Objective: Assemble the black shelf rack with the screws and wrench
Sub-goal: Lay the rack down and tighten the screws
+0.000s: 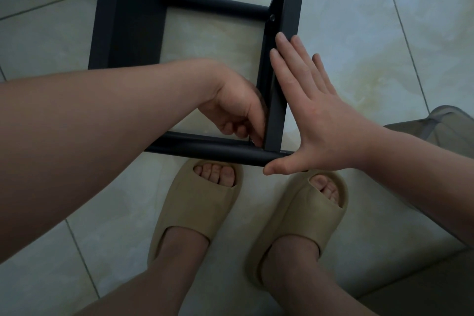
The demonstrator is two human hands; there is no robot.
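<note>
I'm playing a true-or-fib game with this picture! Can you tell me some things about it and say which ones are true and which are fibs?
1. The right hand lies flat, fingers straight, against the black upright bar. True.
2. The person is barefoot. False: both feet wear tan slippers.
3. The left hand curls at the corner where the upright bar meets the round tube, and seems to pinch a small shiny piece there. True.
4. The rack lies on a wooden table. False: it lies on a pale tiled floor.
</note>
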